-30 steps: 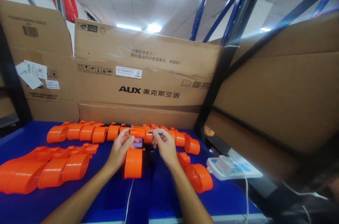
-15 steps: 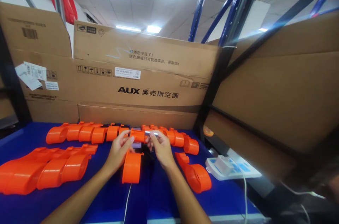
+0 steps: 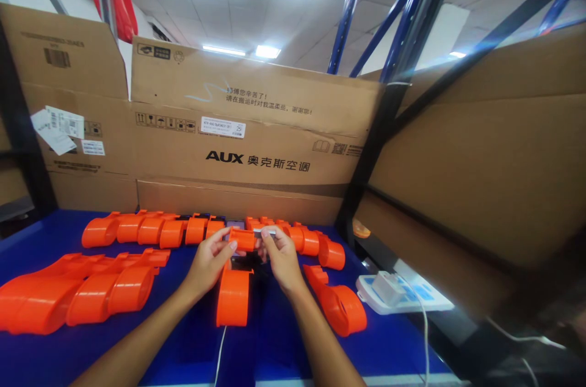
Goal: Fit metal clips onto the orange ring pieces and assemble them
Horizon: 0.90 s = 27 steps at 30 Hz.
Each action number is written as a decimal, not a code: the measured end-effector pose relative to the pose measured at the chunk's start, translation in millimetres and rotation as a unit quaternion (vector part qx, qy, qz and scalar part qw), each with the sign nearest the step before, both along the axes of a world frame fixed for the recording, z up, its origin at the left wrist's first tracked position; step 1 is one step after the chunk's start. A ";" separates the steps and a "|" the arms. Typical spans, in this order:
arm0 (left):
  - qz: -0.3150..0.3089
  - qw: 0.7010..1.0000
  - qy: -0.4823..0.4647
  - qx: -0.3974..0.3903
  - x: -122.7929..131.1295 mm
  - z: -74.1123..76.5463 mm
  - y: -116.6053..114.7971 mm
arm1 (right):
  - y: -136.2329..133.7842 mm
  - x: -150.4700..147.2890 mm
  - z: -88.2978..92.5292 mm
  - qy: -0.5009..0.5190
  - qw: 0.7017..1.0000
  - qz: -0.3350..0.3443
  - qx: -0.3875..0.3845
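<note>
Hands sitting slightly lower than half-second ago, grip unchanged; I'm seeing left hand point(image 3: 208, 262) pinching orange clip point(image 3: 242, 239), fingers curled, right hand point(image 3: 280, 259) pinching its other end, hovering over dark device point(image 3: 242, 263) on blue mat point(image 3: 183, 338). I'm judging glossy moulded plastic slipping, dropping among rounded orange shells point(image 3: 233, 296), snagging white cable point(image 3: 223, 344)

Just beyond my left grip point(image 3: 209, 260), I read "AUX 奥克斯空调" on the cardboard box point(image 3: 274, 137). Above that, a white sticker point(image 3: 223, 127) shows "25"; its smaller print is illegible.
</note>
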<state>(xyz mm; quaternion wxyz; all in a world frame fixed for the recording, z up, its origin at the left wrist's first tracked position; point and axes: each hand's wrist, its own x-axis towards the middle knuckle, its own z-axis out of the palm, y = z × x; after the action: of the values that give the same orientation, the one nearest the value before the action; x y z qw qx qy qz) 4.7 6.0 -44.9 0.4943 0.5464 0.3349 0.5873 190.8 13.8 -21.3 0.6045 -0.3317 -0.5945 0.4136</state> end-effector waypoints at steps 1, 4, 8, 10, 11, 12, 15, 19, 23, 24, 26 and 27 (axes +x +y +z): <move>0.000 1.000 0.005 -0.003 0.1 -0.6 0.0 | 0.0 -0.1 -0.2 -0.009 1.000 0.001 0.005; -0.006 1.000 0.004 -0.006 0.8 -2.4 0.8 | -0.4 -1.3 -1.0 -0.029 0.999 -0.015 0.017; 0.010 1.000 -0.009 -0.007 0.7 -1.5 2.4 | 1.6 -0.6 -1.5 -0.024 0.998 -0.061 0.027; 0.025 0.999 -0.023 -0.009 -0.6 0.8 2.8 | 3.6 2.6 -1.4 0.000 0.995 -0.094 0.035; 0.029 0.999 -0.029 -0.010 -1.4 2.2 2.8 | 4.5 4.8 -1.3 0.011 0.993 -0.110 0.040; 0.032 0.999 -0.032 -0.009 -2.1 3.6 2.5 | 5.1 6.9 -1.2 0.016 0.991 -0.123 0.044; 0.032 0.999 -0.026 0.001 -3.6 7.4 0.6 | 4.6 11.6 -0.9 0.004 0.989 -0.131 0.061; 0.024 0.999 -0.019 0.020 -2.7 10.2 -2.0 | 0.2 11.9 -0.1 -0.031 0.990 -0.102 0.094; 0.016 0.999 -0.017 0.024 -0.2 8.9 -2.3 | -3.3 9.2 -0.1 -0.090 0.986 -0.059 0.131; 0.013 1.000 -0.015 0.024 0.4 8.2 -2.3 | -3.7 8.6 -0.2 -0.102 0.984 -0.051 0.139; 0.004 1.000 -0.008 0.023 1.0 7.2 -2.8 | -3.9 8.3 -0.1 -0.120 0.981 -0.039 0.151; -0.001 1.000 -0.005 0.023 1.0 7.2 -3.1 | -3.7 9.0 0.3 -0.127 0.979 -0.035 0.153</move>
<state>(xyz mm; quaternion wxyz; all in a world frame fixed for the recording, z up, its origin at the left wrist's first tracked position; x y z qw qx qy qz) 5.7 2.9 -37.7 0.4843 0.5546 0.3183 0.5972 199.7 10.1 -21.0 0.5815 -0.3058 -0.7108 0.2512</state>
